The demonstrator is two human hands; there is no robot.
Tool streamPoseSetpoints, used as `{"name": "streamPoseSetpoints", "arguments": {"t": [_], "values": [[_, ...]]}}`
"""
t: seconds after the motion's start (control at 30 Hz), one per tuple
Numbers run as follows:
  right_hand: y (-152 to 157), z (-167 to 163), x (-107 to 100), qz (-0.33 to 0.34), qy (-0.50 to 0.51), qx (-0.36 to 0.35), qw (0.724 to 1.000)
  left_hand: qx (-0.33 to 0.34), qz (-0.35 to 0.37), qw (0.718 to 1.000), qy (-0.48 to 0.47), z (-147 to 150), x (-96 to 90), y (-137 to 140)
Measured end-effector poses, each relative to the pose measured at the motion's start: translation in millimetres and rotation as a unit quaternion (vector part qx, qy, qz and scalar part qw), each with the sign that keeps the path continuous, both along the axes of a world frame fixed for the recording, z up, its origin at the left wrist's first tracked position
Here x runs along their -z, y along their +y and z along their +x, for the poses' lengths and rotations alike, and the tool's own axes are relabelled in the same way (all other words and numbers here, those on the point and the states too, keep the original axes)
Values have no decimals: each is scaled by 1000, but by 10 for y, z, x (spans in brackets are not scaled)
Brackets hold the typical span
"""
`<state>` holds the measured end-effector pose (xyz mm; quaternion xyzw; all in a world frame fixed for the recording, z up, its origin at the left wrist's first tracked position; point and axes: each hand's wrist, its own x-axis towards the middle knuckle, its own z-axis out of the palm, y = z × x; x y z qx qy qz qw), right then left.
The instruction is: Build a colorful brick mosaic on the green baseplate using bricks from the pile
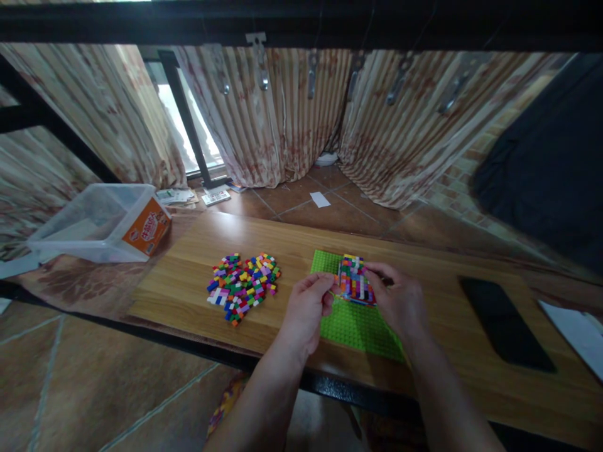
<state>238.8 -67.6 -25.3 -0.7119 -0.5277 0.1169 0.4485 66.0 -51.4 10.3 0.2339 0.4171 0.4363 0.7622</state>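
Observation:
A structure of multicoloured toy bricks [354,279] stands on a green studded baseplate [358,329]. At its left side is my left hand [308,304], thumb and forefinger pinched together on what looks like a small orange brick [336,279]. My right hand [400,298] bends round the structure's right side, its thumb and fingers closed against the edge. Part of the structure and baseplate is hidden behind my right hand. To the left, a loose pile of small bricks [247,282] in many colours lies on the wooden board [179,270].
A black phone-like slab [506,323] lies to the right, near white paper [572,329]. At the far left stands a clear plastic bin [98,226] with an orange label. Curtains [301,119] hang beyond the table, and a dark bar [301,28] crosses overhead.

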Motion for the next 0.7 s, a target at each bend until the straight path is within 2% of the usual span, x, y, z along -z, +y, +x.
{"name": "streamPoseSetpoints", "arguments": {"t": [0.3,0.7], "values": [[74,164,69,11,-9,49,999,4,3,1000,8,-41,-14,12],[333,187,185,15,-35,-9,999,13,4,999,30,-52,-7,35]]}}
